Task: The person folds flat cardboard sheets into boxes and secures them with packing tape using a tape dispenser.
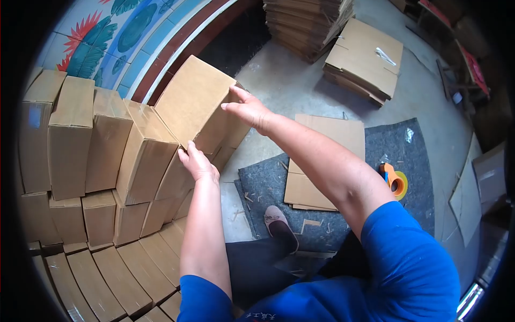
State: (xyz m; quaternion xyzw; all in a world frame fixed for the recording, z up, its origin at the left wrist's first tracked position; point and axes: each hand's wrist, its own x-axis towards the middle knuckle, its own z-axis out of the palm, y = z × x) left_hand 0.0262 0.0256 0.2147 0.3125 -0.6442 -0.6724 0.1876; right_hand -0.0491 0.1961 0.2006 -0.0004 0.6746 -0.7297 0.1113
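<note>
A brown cardboard box point(196, 94) rests tilted at the end of the stacked row, between my two hands. My left hand point(199, 164) grips its near lower corner, next to the adjoining boxed row. At the box's right edge, my right hand point(250, 109) holds on with thumb and fingers apart across the side. Just left of it stands a taped carton point(147, 153), touching or nearly touching the box. The fingers' undersides are partly hidden against the cardboard.
Several closed cartons point(88, 273) fill the lower left. Flattened cardboard point(322, 161) lies on a dark mat point(418, 155) beside an orange tape dispenser point(394, 182). Another flat stack point(370, 56) and a taller pile point(306, 24) stand on the floor. A painted tile wall point(129, 32) runs behind.
</note>
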